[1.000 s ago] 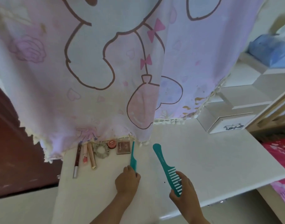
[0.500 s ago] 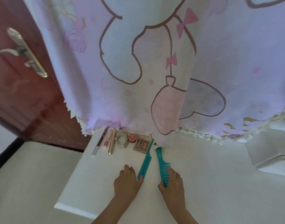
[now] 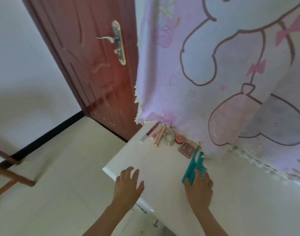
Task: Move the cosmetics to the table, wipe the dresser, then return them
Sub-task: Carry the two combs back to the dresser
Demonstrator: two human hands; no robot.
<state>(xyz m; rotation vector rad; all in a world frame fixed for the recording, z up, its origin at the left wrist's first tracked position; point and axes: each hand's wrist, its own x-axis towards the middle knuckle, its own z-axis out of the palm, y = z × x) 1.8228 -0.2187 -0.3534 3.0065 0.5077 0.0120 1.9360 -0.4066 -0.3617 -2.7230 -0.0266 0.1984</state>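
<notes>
Right hand (image 3: 199, 185) presses fingers on two teal combs (image 3: 195, 165), their long axes running ahead; left hand (image 3: 128, 183) hovers open, empty.

A person's right hand (image 3: 199, 186) rests fingers on two teal plastic combs (image 3: 195, 166) lying together on a white dresser top (image 3: 163, 160), while the left hand (image 3: 128, 184) hovers, fingers spread, over its edge beside small cosmetics (image 3: 169, 137) lined beneath a pink cartoon-print cloth (image 3: 205, 68).

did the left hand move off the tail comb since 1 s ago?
Yes. The left hand now lies open near the dresser top's left edge, clear of both teal combs, which lie together under the right hand, right of the compact.
</notes>
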